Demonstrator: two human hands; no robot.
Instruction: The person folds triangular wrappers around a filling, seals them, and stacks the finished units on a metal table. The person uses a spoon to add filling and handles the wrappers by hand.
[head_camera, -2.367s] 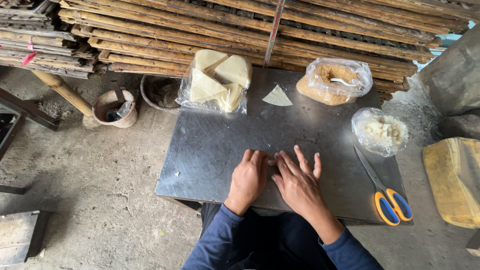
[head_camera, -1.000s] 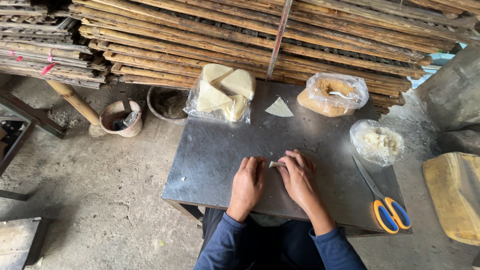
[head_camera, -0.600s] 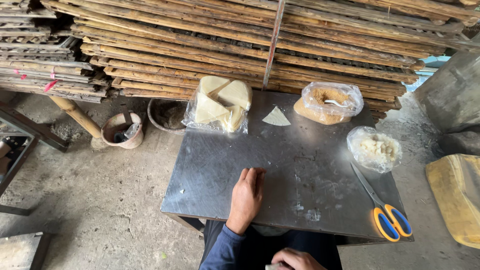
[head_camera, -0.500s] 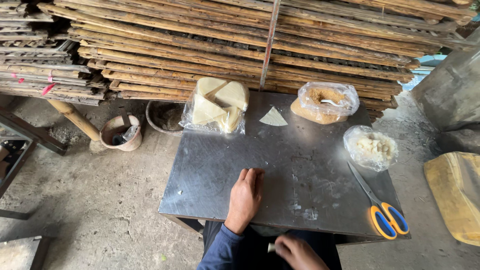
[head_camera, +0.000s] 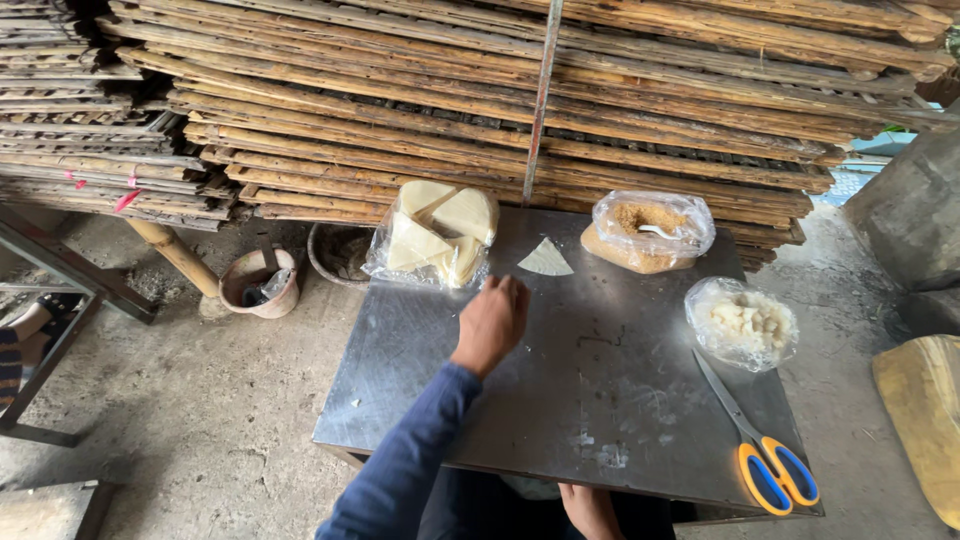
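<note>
My left hand reaches forward over the steel table, fingers loose and holding nothing. It hovers just short of a single pale triangular wrapper and right of a clear bag of stacked triangular wrappers. My right hand is low, below the table's near edge, only partly in view. What it holds is hidden.
A bag of brown granules with a spoon and a bag of white chunks sit at the right. Orange-and-blue scissors lie near the right corner. Stacked bamboo racks stand behind. A clay pot is on the floor at left.
My right hand carried the small rolled piece off the table down to my lap. My left hand left the near edge and stretched forward toward the wrappers.
</note>
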